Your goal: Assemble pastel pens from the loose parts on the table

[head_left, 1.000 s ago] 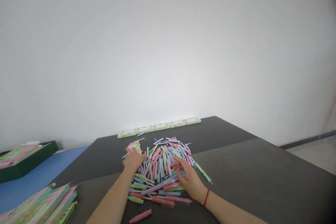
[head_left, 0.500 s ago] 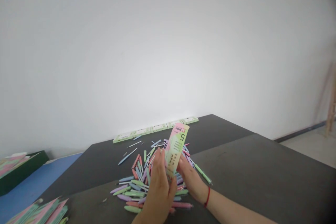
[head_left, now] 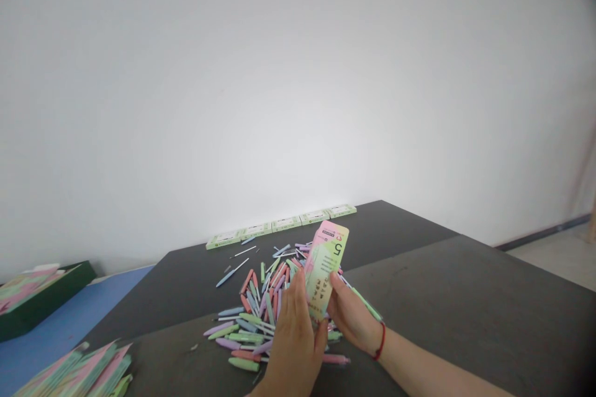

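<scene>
Both my hands hold a pink and green paper pen sleeve (head_left: pixel 326 263) upright above a heap of pastel pens (head_left: pixel 265 310) on the dark table (head_left: pixel 442 298). My left hand (head_left: pixel 293 338) grips the sleeve's lower left side with closed fingers. From the right, my right hand (head_left: pixel 351 316), with a red string on its wrist, grips the sleeve's lower edge. The sleeve shows a printed figure 5 near its top. What is inside the sleeve is hidden.
A row of green flat boxes (head_left: pixel 279 224) lies along the table's far edge by the white wall. A stack of more pink and green sleeves (head_left: pixel 79 372) lies at the near left. A dark green tray (head_left: pixel 37 298) stands on the blue surface at left.
A second ago my left hand picked the sleeve off the heap while my right hand lay on the pens. Both hands now hold it raised upright, slightly further right.
</scene>
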The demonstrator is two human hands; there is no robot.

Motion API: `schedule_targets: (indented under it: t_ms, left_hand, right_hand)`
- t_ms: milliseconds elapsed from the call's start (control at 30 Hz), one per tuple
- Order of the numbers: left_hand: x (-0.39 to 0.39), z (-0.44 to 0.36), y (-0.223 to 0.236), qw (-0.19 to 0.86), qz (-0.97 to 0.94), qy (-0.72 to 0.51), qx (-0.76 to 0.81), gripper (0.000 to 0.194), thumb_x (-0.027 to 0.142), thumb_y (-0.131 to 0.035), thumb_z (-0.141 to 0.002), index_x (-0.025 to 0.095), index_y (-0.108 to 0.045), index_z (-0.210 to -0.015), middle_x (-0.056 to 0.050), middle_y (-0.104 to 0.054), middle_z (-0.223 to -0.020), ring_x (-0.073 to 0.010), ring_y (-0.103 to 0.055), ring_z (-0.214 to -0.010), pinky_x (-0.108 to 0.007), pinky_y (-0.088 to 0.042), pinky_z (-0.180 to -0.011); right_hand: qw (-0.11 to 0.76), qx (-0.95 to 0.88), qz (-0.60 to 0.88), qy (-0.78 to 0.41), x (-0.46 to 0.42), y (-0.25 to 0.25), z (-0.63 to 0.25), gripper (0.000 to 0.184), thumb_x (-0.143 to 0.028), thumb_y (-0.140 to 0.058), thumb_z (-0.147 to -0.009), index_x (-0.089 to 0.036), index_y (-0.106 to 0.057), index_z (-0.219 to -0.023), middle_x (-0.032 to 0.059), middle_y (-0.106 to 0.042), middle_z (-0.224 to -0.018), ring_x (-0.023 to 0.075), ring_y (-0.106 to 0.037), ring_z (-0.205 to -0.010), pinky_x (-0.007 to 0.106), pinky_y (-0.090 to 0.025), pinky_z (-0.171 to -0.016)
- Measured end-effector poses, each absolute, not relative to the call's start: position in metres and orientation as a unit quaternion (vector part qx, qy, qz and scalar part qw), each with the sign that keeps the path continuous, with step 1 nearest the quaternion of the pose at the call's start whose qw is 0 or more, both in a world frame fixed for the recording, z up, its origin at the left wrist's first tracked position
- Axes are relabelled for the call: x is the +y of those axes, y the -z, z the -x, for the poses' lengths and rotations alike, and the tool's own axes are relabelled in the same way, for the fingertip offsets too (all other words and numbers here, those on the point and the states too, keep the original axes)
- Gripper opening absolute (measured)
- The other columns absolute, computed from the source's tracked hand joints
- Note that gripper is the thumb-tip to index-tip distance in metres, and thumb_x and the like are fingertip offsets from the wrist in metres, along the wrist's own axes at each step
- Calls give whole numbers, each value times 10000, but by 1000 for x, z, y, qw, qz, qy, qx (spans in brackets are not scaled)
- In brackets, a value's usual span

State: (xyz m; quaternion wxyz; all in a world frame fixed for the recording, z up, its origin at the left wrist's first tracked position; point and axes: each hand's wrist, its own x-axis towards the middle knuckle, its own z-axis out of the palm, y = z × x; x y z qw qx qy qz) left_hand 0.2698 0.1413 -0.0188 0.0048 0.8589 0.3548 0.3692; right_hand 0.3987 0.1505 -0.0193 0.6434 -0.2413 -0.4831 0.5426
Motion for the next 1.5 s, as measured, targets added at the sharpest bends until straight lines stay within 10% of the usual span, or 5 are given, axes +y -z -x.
schedule_targets:
  t_ms: [533, 767, 1000, 1500]
  left_hand:
    - [131, -276, 22, 119, -847, -371, 360, 972, 197, -601, -742, 185, 54, -1459, -156, -122, -1524, -320, -126, -1393, -516, -281, -1080]
    - [144, -249, -28, 170, -841, -407, 313, 539, 220, -518, -804, 234, -404, -1331, -124, -439, -1359, -299, -386, -1271, -503, -324, -1041]
    - [147, -235, -51, 295, -792, -456, 278, 802, 329, -668, -735, 239, -222, -1396, -134, -369, -1418, -310, -390, -1265, -431, -413, -967]
    - [160, -223, -53, 524, -715, -412, 210, 609, 346, -691, -728, 223, -400, -1249, -119, -502, -1281, -251, -568, -1033, -335, -476, -832]
  right_hand:
    - [585, -525, 254, -564, 138, 9, -405, 513, -528, -599, -762, -215, -542, -1164, 95, -653, -1073, 280, -600, -1000, 425, -494, -812]
    - [555, -708, 356, -254, 141, -21, -429, 638, -316, -713, -709, -231, -436, -1277, 82, -547, -1213, 261, -506, -1100, 406, -387, -956]
    - [462, -781, 408, -100, 142, -13, -435, 678, -333, -712, -703, -237, -406, -1301, 105, -535, -1211, 275, -509, -1092, 398, -397, -919]
    - [399, -812, 423, -45, 141, -8, -436, 936, -362, -775, -619, -238, -286, -1407, 132, -477, -1315, 317, -433, -1200, 448, -334, -996]
